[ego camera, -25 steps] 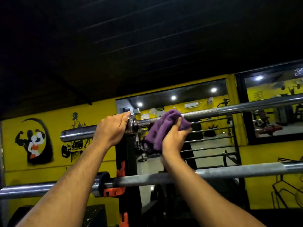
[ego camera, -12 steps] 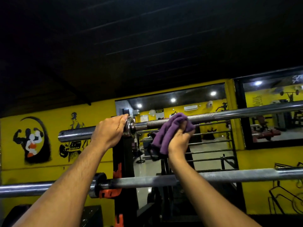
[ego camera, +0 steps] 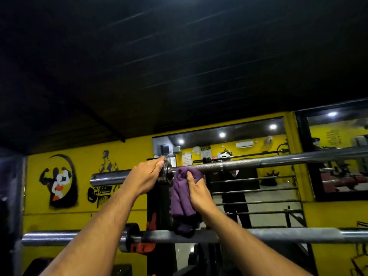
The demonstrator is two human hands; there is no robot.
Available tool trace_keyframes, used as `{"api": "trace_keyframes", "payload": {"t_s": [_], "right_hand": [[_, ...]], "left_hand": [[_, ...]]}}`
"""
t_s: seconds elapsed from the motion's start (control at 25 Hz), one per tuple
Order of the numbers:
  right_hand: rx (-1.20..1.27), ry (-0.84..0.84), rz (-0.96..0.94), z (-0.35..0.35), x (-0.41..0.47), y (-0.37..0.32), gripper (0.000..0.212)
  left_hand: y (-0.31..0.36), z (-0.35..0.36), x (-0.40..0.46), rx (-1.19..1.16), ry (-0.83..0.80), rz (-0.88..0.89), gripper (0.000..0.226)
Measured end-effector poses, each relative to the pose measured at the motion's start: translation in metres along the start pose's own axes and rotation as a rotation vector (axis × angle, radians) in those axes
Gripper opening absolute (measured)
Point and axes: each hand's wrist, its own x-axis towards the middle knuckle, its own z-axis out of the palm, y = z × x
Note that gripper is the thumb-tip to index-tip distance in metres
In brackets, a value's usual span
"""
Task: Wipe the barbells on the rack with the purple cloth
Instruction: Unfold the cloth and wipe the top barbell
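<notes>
At mid-frame the right hand [ego camera: 196, 191] has fingers and thumb curled round the purple cloth [ego camera: 182, 198], pressing it to the upper barbell [ego camera: 258, 162] just right of the collar, while the left hand [ego camera: 146, 176] wraps the sleeve. The wipe looks under way on this bar; the lower barbell [ego camera: 278, 235] across the bottom of the frame probably remains. Wall signs in the mirror are too small to read.

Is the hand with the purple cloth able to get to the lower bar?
Probably yes. The right hand holds the purple cloth just above the lower barbell, and nothing blocks the way down.
</notes>
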Motion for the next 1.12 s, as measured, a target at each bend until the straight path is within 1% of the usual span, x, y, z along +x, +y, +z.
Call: {"api": "trace_keyframes", "payload": {"t_s": [0.04, 0.08, 0.16, 0.24, 0.28, 0.32, 0.4, 0.44, 0.48, 0.56, 0.68, 0.76, 0.8, 0.84, 0.88, 0.96, 1.04, 1.12], "right_hand": [[-0.040, -0.065, -0.011, -0.011, -0.003, -0.003, 0.068], [-0.068, -0.104, -0.020, -0.021, -0.006, -0.005, 0.064], [-0.072, -0.132, -0.039, -0.042, -0.022, -0.009, 0.050], [0.005, -0.127, -0.093, -0.058, -0.043, -0.006, 0.036], [0.022, -0.115, -0.137, -0.064, -0.055, -0.003, 0.029], [0.027, -0.114, -0.178, -0.068, -0.069, -0.002, 0.023], [-0.005, -0.136, -0.240, -0.072, -0.098, 0.002, 0.016], [-0.028, -0.158, -0.267, -0.072, -0.112, 0.004, 0.015], [-0.049, -0.187, -0.288, -0.071, -0.126, 0.011, 0.016], [-0.103, -0.247, -0.322, -0.063, -0.153, 0.031, 0.019], [-0.097, -0.367, -0.282, -0.044, -0.202, 0.072, 0.018], [-0.053, -0.463, -0.209, -0.036, -0.247, 0.098, 0.018], [-0.032, -0.527, -0.168, -0.034, -0.268, 0.113, 0.020], [-0.024, -0.616, -0.117, -0.032, -0.297, 0.133, 0.023], [-0.038, -0.700, -0.082, -0.033, -0.325, 0.150, 0.026], [-0.055, -0.850, -0.040, -0.039, -0.380, 0.177, 0.031], [0.017, -1.034, 0.062, -0.041, -0.438, 0.188, 0.032], [0.079, -1.221, 0.159, -0.037, -0.490, 0.188, 0.027]], "left_hand": [[0.003, -0.002, -0.002, -0.033, -0.012, -0.013, 0.052], [0.005, -0.003, -0.006, -0.055, 0.001, -0.021, 0.052], [0.016, -0.005, -0.031, -0.098, 0.129, -0.053, 0.050], [0.037, -0.002, -0.078, -0.208, 0.278, -0.083, 0.040], [0.050, 0.004, -0.106, -0.281, 0.292, -0.111, 0.033], [0.065, 0.013, -0.132, -0.387, 0.262, -0.151, 0.028], [0.096, 0.027, -0.179, -0.680, 0.141, -0.261, 0.033], [0.109, 0.033, -0.199, -0.782, 0.088, -0.294, 0.035], [0.119, 0.039, -0.219, -0.847, 0.044, -0.315, 0.034], [0.133, 0.043, -0.258, -0.893, -0.016, -0.371, 0.040], [0.139, 0.043, -0.324, -0.859, -0.050, -0.504, 0.042], [0.141, 0.041, -0.375, -0.783, -0.082, -0.587, 0.037], [0.141, 0.040, -0.400, -0.752, -0.114, -0.627, 0.033], [0.143, 0.038, -0.433, -0.733, -0.150, -0.705, 0.030], [0.144, 0.036, -0.465, -0.702, -0.201, -0.765, 0.026], [0.149, 0.027, -0.523, -0.583, -0.333, -0.816, 0.019], [0.152, 0.015, -0.582, -0.417, -0.496, -0.784, 0.016], [0.160, 0.002, -0.629, -0.301, -0.644, -0.734, 0.018]]}}
